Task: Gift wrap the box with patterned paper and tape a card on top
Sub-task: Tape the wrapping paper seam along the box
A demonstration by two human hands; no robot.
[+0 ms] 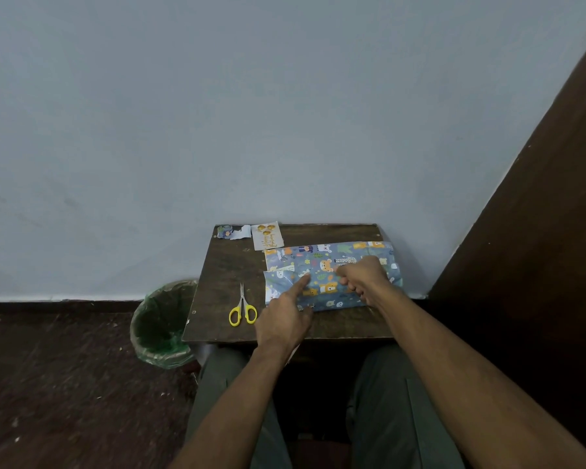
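The box (pixel 332 279) lies near the right edge of the table (pixel 224 282) with patterned paper already folded over its top. The left hand (pixel 285 319) presses the fold with a straight finger; the right hand (pixel 362 277) has curled fingers on the paper, maybe pinching it. The card (pixel 267 235) waits untaped at the back edge, the scissors (pixel 242 308) toward the left edge. I judge the ends and the taping are not yet done.
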